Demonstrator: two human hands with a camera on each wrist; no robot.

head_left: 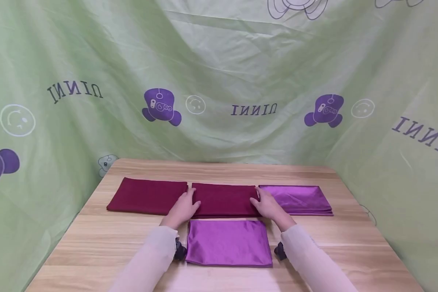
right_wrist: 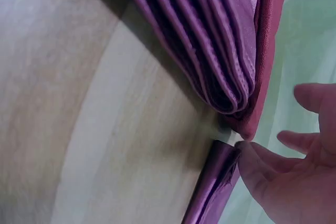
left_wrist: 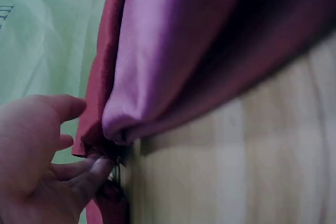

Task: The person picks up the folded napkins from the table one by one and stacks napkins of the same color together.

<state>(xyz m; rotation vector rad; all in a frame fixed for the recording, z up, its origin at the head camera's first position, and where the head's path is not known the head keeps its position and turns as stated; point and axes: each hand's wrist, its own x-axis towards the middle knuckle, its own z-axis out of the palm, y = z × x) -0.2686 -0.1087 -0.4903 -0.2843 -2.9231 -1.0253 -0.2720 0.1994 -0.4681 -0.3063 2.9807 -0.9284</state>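
Left hand (head_left: 183, 207): we see thumb and fingers apart, touching the left edge of the middle maroon cloth (head_left: 224, 200).
Right hand (head_left: 270, 205): thumb and fingers apart too, at that cloth's right edge; we find the fingertips near the right purple cloth (head_left: 295, 198) as well.
Middle maroon cloth: folded flat on the wooden table (head_left: 106, 247), between both hands.
Left maroon cloth (head_left: 144, 196): folded, just beside the left hand, at the row's left end.
Right purple cloth: shiny, in folded layers, at the row's right end.
Near purple cloth (head_left: 228, 243): we see it lying in front of the middle maroon one, between the pale sleeves (head_left: 146, 259).
Backdrop: green curtain (head_left: 222, 142) with purple figures and white smiley faces.
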